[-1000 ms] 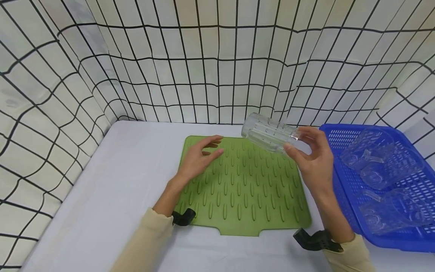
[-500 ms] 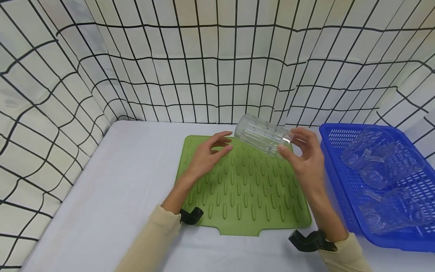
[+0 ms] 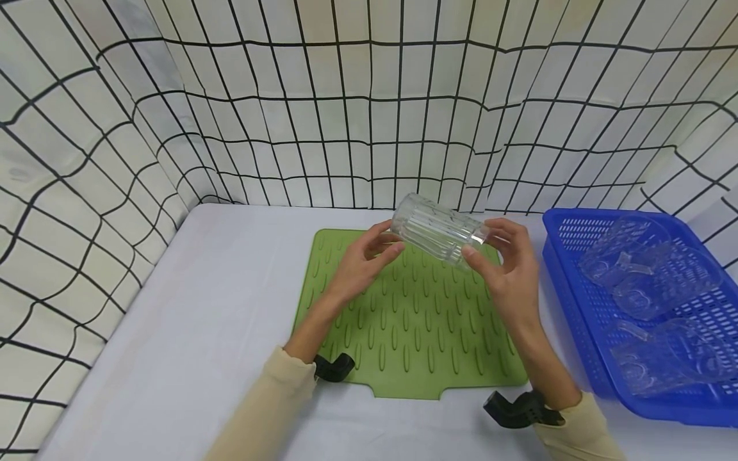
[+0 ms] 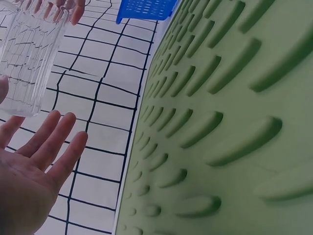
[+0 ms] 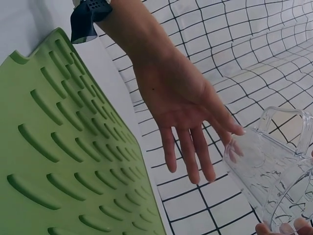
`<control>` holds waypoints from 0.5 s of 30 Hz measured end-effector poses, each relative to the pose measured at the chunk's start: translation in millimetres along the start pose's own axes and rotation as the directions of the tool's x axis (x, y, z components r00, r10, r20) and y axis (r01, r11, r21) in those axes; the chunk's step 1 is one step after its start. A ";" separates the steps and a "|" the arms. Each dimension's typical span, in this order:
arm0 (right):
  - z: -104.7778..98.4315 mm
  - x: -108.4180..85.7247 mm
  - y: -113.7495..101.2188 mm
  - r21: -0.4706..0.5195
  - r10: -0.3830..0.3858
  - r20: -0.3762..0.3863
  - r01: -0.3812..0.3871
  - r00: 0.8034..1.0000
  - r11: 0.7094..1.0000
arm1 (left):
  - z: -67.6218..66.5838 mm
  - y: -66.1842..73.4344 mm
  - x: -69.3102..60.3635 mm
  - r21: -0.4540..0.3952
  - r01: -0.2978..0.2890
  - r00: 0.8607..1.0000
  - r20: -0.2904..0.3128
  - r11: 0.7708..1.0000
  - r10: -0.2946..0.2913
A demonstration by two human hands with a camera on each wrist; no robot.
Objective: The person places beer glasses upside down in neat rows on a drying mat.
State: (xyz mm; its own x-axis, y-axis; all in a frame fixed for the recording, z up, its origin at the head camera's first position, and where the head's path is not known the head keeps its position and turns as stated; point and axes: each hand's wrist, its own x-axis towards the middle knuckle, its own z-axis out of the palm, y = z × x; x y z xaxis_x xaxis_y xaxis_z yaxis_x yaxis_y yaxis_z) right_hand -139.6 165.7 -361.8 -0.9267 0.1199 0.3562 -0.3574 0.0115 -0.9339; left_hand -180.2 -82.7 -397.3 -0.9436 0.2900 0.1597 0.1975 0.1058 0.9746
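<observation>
A clear glass mug is held tilted above the green ridged mat. Thumb and index finger of my right hand pinch its base end, while the other fingers stretch out, as the right wrist view shows. There, the mug's handle juts out on the upper side. My left hand is at the mug's rim end, fingers reaching out and thumb apart from them. In the left wrist view the fingertips of that hand lie just beside the rim; whether they touch it I cannot tell.
At the right stands a blue plastic basket with several clear glass mugs lying in it. White cloth covers the table. Black netting over white sheeting rises behind and at the sides.
My right hand has carried the mug a little left. My left hand has moved right and up, closing the gap to the mug's rim. The basket and mat stay put.
</observation>
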 end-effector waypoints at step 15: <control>7.6 -3.5 1.8 0.046 0.047 0.043 -0.049 0.998 0.998 | 15.6 2.0 2.7 -0.366 -0.029 0.995 -0.104 0.930 -0.010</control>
State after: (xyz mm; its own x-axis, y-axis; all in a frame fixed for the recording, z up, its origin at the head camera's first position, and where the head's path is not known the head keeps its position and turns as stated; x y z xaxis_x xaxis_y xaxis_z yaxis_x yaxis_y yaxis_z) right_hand -137.9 157.7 -364.6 -0.9466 0.0777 0.3128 -0.3164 -0.0400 -0.9478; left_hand -178.2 -66.8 -397.4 -0.9679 0.1889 0.1656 0.1138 -0.2582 0.9594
